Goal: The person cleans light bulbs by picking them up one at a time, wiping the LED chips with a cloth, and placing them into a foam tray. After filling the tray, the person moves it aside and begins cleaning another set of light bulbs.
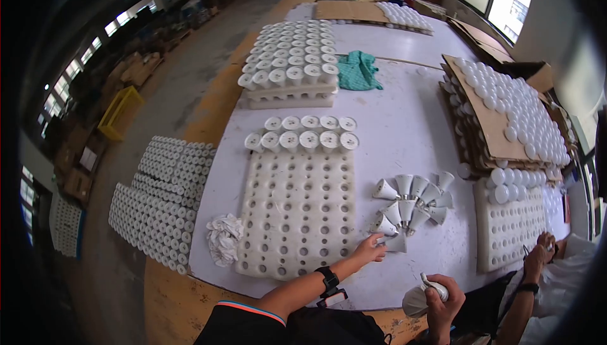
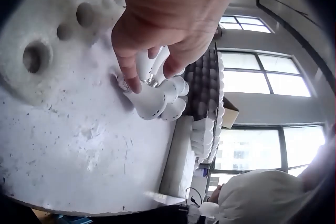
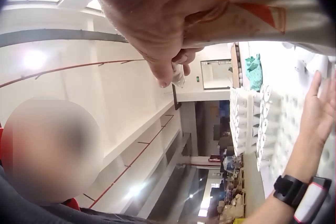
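White cone-shaped lamp housings [image 1: 405, 209] with metal ends lie in a cluster on the table. My left hand [image 1: 370, 250] reaches to the nearest cone [image 1: 395, 244]. In the left wrist view one fingertip of the left hand [image 2: 163, 35] touches that cone [image 2: 147, 102] by its narrow end, with the thumb apart from it. My right hand [image 1: 444, 304], near the table's front edge, grips a whitish, cloth-like bundle [image 1: 415, 302] with a thin tip sticking up. Orange marks show on this bundle [image 3: 262, 19] in the right wrist view; what is inside it is hidden.
A white foam tray with holes [image 1: 300, 212] carries cups at its far end. Stacked cups [image 1: 291, 54], a green cloth [image 1: 359, 70] and a crumpled white cloth [image 1: 224, 239] stand around it. Bulbs on cardboard [image 1: 518, 108] and another person's hand [image 1: 540, 250] are at the right.
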The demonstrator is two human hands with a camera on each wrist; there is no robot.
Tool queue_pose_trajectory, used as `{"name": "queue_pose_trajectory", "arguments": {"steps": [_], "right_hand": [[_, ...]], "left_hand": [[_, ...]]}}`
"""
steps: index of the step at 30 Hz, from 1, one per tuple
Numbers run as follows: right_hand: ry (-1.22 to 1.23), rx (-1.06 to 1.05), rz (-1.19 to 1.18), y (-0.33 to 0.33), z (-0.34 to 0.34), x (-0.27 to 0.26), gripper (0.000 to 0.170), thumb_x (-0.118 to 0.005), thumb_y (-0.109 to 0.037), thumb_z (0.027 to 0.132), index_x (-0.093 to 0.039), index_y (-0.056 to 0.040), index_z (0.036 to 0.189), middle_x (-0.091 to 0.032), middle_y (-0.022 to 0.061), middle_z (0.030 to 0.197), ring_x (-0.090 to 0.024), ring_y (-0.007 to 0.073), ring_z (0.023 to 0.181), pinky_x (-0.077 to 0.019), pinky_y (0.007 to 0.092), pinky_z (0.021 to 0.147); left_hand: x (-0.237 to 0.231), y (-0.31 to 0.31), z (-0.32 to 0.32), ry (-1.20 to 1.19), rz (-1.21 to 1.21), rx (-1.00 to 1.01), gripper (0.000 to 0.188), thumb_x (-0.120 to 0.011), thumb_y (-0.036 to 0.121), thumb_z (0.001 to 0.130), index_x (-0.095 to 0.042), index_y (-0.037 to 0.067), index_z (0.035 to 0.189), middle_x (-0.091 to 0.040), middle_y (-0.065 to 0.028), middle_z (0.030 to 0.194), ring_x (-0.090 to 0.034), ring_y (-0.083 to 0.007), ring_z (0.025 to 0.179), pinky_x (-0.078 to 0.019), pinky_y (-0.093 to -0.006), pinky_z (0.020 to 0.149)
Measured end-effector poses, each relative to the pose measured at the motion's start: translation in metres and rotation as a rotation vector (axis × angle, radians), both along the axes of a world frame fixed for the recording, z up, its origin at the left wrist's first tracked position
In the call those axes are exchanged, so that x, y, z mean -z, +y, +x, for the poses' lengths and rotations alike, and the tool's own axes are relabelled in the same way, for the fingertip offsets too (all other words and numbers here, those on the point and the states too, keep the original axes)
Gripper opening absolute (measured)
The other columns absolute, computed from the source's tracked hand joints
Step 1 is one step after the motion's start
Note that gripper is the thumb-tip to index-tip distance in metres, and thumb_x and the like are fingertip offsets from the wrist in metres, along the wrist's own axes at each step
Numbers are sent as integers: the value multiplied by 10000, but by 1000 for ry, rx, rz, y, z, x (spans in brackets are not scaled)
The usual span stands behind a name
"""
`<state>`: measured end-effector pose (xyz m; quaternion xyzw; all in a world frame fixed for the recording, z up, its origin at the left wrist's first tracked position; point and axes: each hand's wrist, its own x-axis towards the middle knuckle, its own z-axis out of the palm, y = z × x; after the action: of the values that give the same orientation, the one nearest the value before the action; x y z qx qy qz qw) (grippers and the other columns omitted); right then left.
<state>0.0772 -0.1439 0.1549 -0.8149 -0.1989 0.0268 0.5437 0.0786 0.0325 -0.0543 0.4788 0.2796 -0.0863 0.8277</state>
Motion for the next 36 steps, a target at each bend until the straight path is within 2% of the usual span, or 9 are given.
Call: {"name": "queue_pose_trajectory", "arguments": {"steps": [4,10,12,21,24,26,30,32,36], "right_hand": [[103,-68,-17,26,5,6,352,-684,-317,694,-615,20,770,-594,64,678,-542,130,610,-421,243,573],[-143,-383,-168,95,9,2,247,-673,-50,698,-625,-12,937,-630,80,831,-596,172,768,-469,285,705],[-174,-403,-123,112,13,22,231,-638,-5,705,-619,11,934,-625,103,814,-577,144,637,-470,254,563],[76,-357,-29,190,14,27,243,-558,-57,786,-553,79,986,-531,63,679,-427,83,495,-321,193,429],[83,-390,-4,198,21,35,245,-547,-57,786,-550,91,981,-509,54,608,-417,84,478,-308,189,428],[145,-359,44,202,20,39,274,-523,-52,782,-539,103,1007,-474,35,559,-395,83,460,-288,183,426],[202,-565,153,213,13,40,292,-518,-65,797,-524,91,1044,-463,25,560,-389,84,464,-278,184,419],[184,-604,146,216,9,42,299,-525,-80,801,-523,89,1048,-474,32,589,-399,88,487,-282,192,427],[160,-729,78,211,1,49,351,-554,-166,815,-521,88,1055,-490,49,646,-409,89,529,-305,207,455]], "left_hand": [[-30,70,-23,-145,1,-44,343,-507,140,856,-450,25,1175,-522,-117,1089,-576,-185,906,-489,-290,749],[-22,258,-75,-144,-86,-836,209,-522,84,825,-535,54,1032,-572,-45,897,-571,-140,775,-476,-268,655],[-7,314,-79,-104,31,-955,244,-554,96,789,-529,60,1029,-565,-47,900,-571,-134,734,-470,-263,605],[28,420,-39,-64,458,-755,549,-664,69,610,-462,22,1119,-559,-52,991,-560,-143,773,-482,-261,556],[46,414,-32,-212,754,-978,552,-704,99,646,-451,46,1134,-560,-40,991,-539,-103,846,-473,-233,629],[6,390,-47,-542,365,-1074,534,-707,187,677,-453,44,1124,-556,-33,962,-533,-96,819,-463,-220,649],[-72,302,-127,-510,381,-787,460,-541,412,817,-448,71,1111,-529,-8,875,-504,-74,718,-453,-222,568],[-111,253,-170,-490,-70,-769,450,-404,474,873,-466,78,1078,-534,-17,839,-495,-82,622,-426,-230,474],[-99,173,-232,-492,-361,-738,484,-283,488,902,-501,72,1018,-551,-60,759,-455,-112,502,-350,-241,380]]}}
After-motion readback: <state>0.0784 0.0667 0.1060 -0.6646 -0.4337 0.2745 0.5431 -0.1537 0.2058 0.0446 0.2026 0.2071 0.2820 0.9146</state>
